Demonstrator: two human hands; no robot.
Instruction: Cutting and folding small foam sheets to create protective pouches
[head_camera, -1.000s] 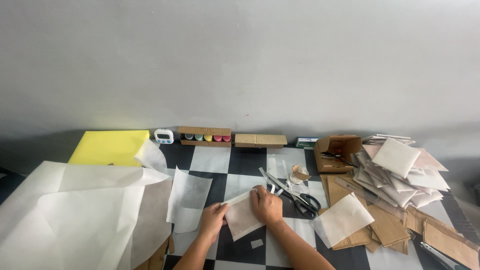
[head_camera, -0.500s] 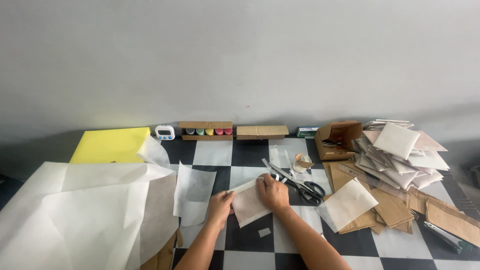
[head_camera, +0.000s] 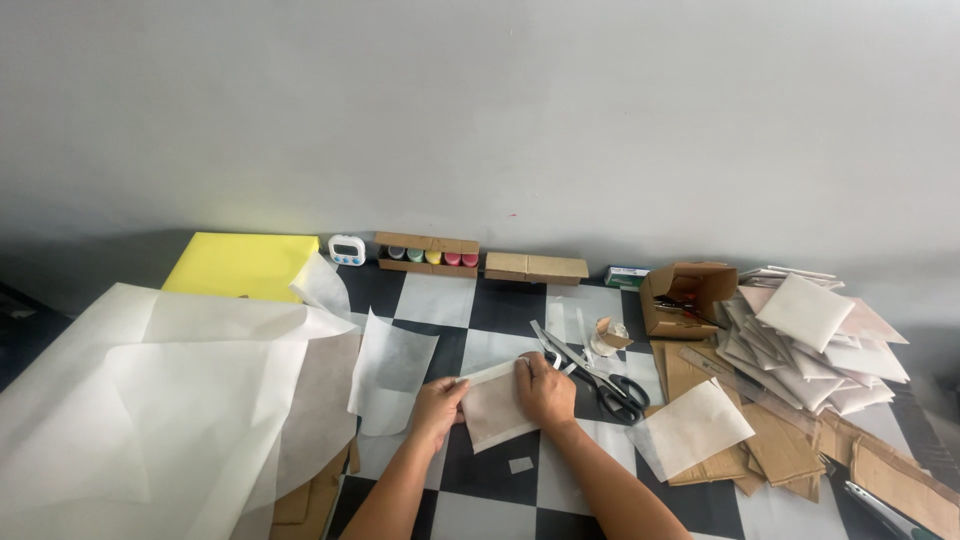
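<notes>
Packet: a paper-wrapped flat packet lay on the checkered table, pinned under both hands.
Left hand: the left hand pressed flat on the packet's left edge, fingers together.
Right hand: the right hand pressed on the packet's upper right corner, fingers together over a fold.
Scrap: a small paper scrap lay just nearer than the packet.
Scissors: scissors lay just right of the packet.
Risk: if pressure eased, the fold could likely spring open; the right hand might knock the scissors.
Sheets: loose translucent sheets left of the packet could slide in.

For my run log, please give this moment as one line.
left hand: on wrapped packet | right hand: pressing packet | scissors: beside
</notes>
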